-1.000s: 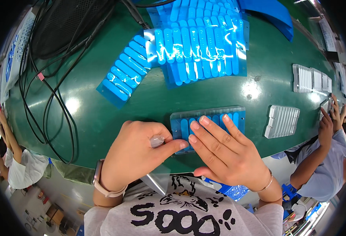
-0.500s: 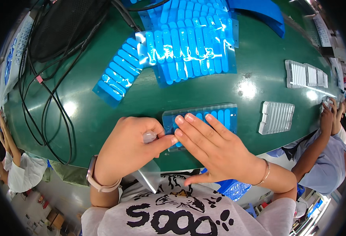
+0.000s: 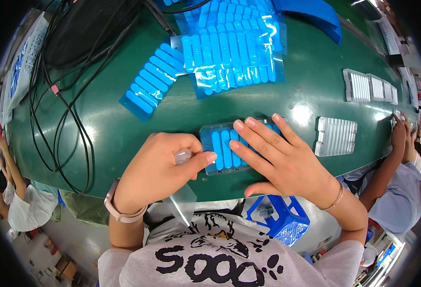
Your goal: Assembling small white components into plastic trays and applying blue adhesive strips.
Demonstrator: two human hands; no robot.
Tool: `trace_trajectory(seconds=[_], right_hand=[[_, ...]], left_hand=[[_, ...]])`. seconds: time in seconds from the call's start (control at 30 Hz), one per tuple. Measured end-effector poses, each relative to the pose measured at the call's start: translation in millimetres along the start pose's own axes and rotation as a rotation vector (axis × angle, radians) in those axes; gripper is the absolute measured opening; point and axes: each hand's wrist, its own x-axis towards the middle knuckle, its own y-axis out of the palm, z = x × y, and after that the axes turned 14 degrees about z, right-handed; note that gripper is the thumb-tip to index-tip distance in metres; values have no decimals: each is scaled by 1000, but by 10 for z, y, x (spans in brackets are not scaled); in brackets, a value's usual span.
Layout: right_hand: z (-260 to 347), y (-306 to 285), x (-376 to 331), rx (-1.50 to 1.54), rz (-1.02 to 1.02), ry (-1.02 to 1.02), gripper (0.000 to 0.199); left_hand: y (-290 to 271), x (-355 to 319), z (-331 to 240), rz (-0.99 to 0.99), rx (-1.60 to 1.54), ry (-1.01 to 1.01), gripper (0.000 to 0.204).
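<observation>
In front of me, a sheet of blue rounded strips (image 3: 224, 148) lies on a clear ridged tray (image 3: 230, 171). My right hand (image 3: 289, 165) rests flat across the sheet's right part, its fingers spread and its thumb apart near the table edge. At the sheet's left end is my left hand (image 3: 155, 170), its fingers curled in and its thumb tip at the sheet's edge. Clear plastic film (image 3: 184, 204) is in that fist; one rounded bit pokes out between thumb and finger, and a flat piece hangs below. The part inside the fist is hidden.
Beyond the tray lie a pile of blue strip sheets (image 3: 229, 52) and a single slanted sheet (image 3: 153, 79). Black cables (image 3: 83, 143) run along the left. An empty clear tray (image 3: 336, 137) sits at right, more trays (image 3: 359, 87) behind it. Other people work at both sides.
My right hand has slid to the right over the sheet and its fingers have spread, baring more blue strips at the left. The left hand stays at the sheet's left end, still closed.
</observation>
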Motion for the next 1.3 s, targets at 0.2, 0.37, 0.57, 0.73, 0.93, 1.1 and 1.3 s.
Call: trace_trajectory(seconds=[0.2,0.37,0.57,0.73,0.93,1.1,1.3], right_hand=[[-28,-12,7,41,-19,-21,75],[-11,17,-2,57,-82,-19,68],[11,31,-58,74,-168,0,64],[91,65,-89,47,-199,-19,61],[188,75,0,77,-180,-69,61],[220,137,62,116,-186,-94,60],[246,110,82,133,-185,-120,60]], left_hand=[[51,-46,-81,-52,-70,22,19],[73,-51,-17,-61,-157,5,20],[71,-47,24,-58,-229,19,20],[92,-28,129,-62,-262,45,20],[42,-20,12,-60,-83,-63,23],[-33,4,-5,-140,-46,-99,25],[-7,7,11,-190,-58,-15,24]])
